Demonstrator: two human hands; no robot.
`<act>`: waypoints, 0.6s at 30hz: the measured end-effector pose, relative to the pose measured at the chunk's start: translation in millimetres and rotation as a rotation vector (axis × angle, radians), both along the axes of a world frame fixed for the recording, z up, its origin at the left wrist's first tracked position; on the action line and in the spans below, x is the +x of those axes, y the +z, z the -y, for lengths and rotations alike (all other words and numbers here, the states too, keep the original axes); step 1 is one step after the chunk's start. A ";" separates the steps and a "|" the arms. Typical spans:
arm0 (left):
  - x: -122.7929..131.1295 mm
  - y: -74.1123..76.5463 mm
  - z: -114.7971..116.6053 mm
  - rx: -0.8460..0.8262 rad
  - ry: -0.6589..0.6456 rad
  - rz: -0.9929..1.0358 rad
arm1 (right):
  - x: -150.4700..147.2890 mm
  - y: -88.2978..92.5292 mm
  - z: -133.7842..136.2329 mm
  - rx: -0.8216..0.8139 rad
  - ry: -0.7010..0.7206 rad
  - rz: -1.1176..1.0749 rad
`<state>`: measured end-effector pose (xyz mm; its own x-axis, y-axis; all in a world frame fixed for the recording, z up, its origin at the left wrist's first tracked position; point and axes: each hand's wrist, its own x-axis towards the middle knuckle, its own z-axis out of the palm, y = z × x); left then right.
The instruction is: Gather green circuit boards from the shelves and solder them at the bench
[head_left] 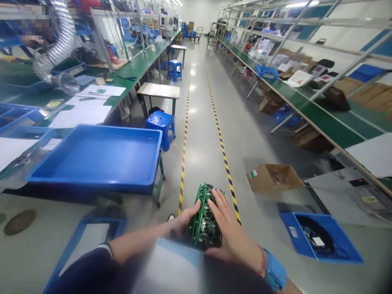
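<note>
Several green circuit boards (204, 222), populated with parts, are held together as a stack in front of my body, above the floor. My left hand (187, 216) grips the stack from its left side, with the thumb along the top edge. On the right side, my right hand (226, 222) presses its fingers over the boards, and its thumb lies near the bottom end. The undersides of the boards and part of my left fingers are hidden.
A large blue tray (101, 157) stands left on a wheeled stand. Blue stools (161, 124) and a small table (159, 90) line the left bench. An open cardboard box (274, 178) and a blue bin (324, 239) with black cable lie right. Striped tape (219, 122) marks the aisle.
</note>
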<state>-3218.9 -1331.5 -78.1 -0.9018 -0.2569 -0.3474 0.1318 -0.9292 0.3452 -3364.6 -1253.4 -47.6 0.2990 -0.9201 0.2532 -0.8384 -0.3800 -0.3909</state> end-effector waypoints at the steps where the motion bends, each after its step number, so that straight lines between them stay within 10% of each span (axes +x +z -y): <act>1: -5.3 2.6 18.4 -0.003 -0.015 0.005 | -7.9 4.0 17.0 0.007 0.009 0.029; 8: -47.7 7.9 122.1 -0.155 -0.106 0.029 | -64.7 1.8 116.6 0.130 -0.117 0.831; 12: -91.8 13.3 184.3 -0.272 0.064 0.181 | -99.4 -23.6 200.5 0.380 -0.253 1.348; 18: -185.4 42.9 276.6 -0.443 0.344 0.291 | -181.1 -16.5 335.9 0.669 -0.026 1.468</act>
